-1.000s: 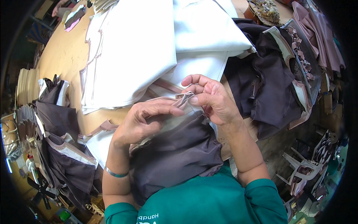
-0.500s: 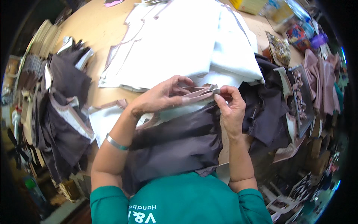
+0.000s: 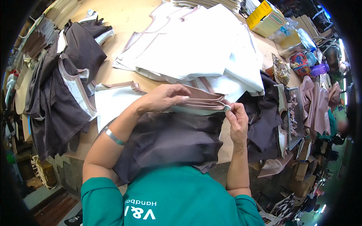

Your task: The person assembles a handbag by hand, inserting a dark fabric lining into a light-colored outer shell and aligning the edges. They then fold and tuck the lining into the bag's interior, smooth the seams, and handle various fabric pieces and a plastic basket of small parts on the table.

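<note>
Drawn away from the left hand point(image 3: 163, 99) since a second ago, the right hand point(image 3: 238, 119) is pinched around the layered, dusty-pink rim point(image 3: 205, 101) of a limp, dark brown fabric piece point(image 3: 171, 132) at the tan table's point(image 3: 122, 35) near edge; the left's grip cannot be told. Smooth white panels point(image 3: 188, 52) are stacked beyond.

1. The wide, dark brown piece of thin cloth point(image 3: 169, 132) before me looks creased, with a faint sheen.
2. Its mauve, folded leather-like edging point(image 3: 201, 95) is smooth and softly glossy.
3. My large white fabric-like sheets point(image 3: 196, 52) look matt.
4. My tan wooden-looking tabletop point(image 3: 130, 19) seems smooth.
5. I wear a polished silver metal cuff point(image 3: 113, 136) and a matt teal cloth shirt point(image 3: 177, 188).
</note>
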A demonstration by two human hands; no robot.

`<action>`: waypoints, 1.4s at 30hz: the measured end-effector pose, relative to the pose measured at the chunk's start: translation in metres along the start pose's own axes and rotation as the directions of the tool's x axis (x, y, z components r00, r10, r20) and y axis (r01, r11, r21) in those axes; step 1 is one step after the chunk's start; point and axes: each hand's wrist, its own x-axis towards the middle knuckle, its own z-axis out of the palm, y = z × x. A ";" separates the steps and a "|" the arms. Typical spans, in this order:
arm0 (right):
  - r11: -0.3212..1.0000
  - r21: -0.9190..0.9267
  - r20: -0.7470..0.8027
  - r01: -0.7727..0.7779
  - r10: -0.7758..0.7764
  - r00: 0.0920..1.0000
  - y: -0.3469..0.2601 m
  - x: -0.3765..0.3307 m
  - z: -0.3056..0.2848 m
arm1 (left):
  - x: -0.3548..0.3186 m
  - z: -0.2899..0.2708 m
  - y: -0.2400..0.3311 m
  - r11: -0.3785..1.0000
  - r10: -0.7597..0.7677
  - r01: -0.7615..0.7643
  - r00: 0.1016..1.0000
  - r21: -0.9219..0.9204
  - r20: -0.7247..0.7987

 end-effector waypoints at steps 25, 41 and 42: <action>0.862 -0.405 0.536 0.305 -0.046 0.843 -0.029 -0.033 0.027 | -0.006 0.010 -0.011 0.860 0.173 -0.127 0.984 0.494 -0.048; 0.570 0.769 0.566 -0.289 -0.397 0.722 -0.056 -0.052 -0.014 | -0.033 -0.026 0.160 0.612 0.640 -0.311 0.735 0.727 -0.224; 0.559 0.784 0.549 -0.271 -0.420 0.723 -0.056 -0.049 -0.018 | -0.031 -0.028 0.167 0.606 0.690 -0.365 0.683 0.707 -0.240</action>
